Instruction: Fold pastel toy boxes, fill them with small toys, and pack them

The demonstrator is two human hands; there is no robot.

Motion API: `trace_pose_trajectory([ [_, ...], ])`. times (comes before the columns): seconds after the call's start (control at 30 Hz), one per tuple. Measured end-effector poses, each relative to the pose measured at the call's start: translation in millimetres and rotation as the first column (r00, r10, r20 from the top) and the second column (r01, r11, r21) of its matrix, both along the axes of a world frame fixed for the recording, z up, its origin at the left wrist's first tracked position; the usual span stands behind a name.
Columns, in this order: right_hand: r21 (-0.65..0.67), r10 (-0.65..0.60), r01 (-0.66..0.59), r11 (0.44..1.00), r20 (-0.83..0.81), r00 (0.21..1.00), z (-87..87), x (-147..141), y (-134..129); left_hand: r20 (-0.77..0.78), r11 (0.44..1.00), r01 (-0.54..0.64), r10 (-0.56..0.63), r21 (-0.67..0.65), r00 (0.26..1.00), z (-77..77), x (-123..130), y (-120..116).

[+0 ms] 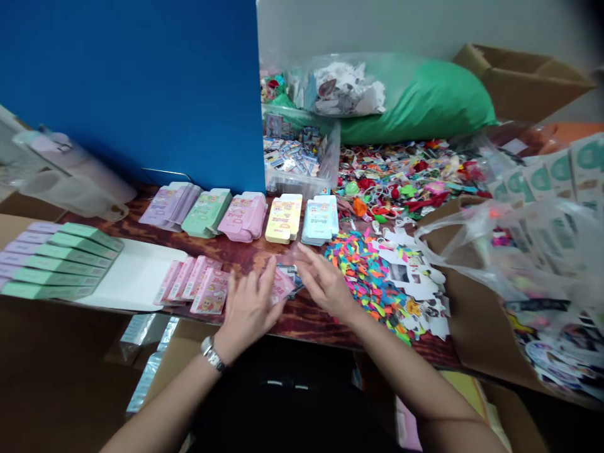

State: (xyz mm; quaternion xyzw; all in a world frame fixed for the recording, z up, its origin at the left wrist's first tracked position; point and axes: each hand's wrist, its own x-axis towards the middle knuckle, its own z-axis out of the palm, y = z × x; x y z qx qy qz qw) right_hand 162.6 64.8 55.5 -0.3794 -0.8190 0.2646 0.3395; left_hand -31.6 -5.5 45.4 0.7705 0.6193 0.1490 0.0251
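My left hand [250, 308] lies over the table with its fingers spread, its fingertips on a pink packet [282, 285] that sits flat. To the right, my right hand [329, 286] is bent over the packet's right side, thumb and fingers close together; what they hold, if anything, is too small to make out. Small dark cards [293, 277] show between the hands. Just left of my left hand, several filled pink boxes [209, 291] lean in a row. Flat stacks of pink [243, 216], yellow [284, 217] and blue boxes [319, 218] stand behind the hands.
Green [206, 212] and purple flat boxes [168, 204] stand farther left. Filled green boxes [61, 267] sit on a white tray [129, 277]. Colourful small pieces [361, 270] are heaped at right, beside a cardboard box [491, 314]. A blue panel [132, 82] rises behind.
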Motion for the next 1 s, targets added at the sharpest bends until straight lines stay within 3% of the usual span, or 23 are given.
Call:
trace_pose_trajectory([
  [0.1, 0.058, 0.050, -0.055, 0.997, 0.088, 0.995, 2.2, -20.9, 31.5, -0.183, 0.989, -0.132, 0.141, 0.058, 0.973, -0.5, -26.9, -12.0],
  [0.2, 0.135, 0.106, -0.141, 0.981, 0.236, 0.966, 1.2, -56.5, 71.3, -0.241, 0.972, -0.213, 0.230, 0.096, 0.943, -10.4, -44.5, -16.3],
  [0.37, 0.127, 0.085, -0.176, 0.976, 0.522, 0.849, 3.8, -122.2, 139.0, -0.251, 0.963, -0.238, 0.264, 0.130, 0.931, -24.3, -53.7, -14.2],
  [0.5, 0.021, 0.102, -0.157, 0.987, 0.669, 0.736, 0.0, -154.7, 164.0, -0.216, 0.961, -0.228, 0.259, 0.158, 0.942, -22.9, -56.1, -12.0],
  [0.6, 0.011, 0.101, -0.151, 0.989, 0.694, 0.712, -4.7, -163.5, 165.9, -0.138, 0.951, -0.232, 0.263, 0.206, 0.955, -16.7, -58.2, -6.0],
  [0.7, 0.118, 0.034, -0.141, 0.983, 0.637, 0.770, -2.3, -161.4, 159.9, -0.016, 0.936, -0.244, 0.256, 0.253, 0.967, -6.5, -59.1, 8.7],
  [0.87, 0.263, -0.054, -0.013, 0.965, 0.249, 0.967, 19.2, -134.0, 126.8, 0.138, 0.894, -0.304, 0.273, 0.330, 0.952, 10.4, -52.1, 46.9],
  [1.0, 0.218, 0.042, -0.044, 0.975, 0.014, 0.999, 31.9, -96.4, 80.4, 0.130, 0.888, -0.330, 0.304, 0.320, 0.944, 10.5, -33.8, 64.2],
])
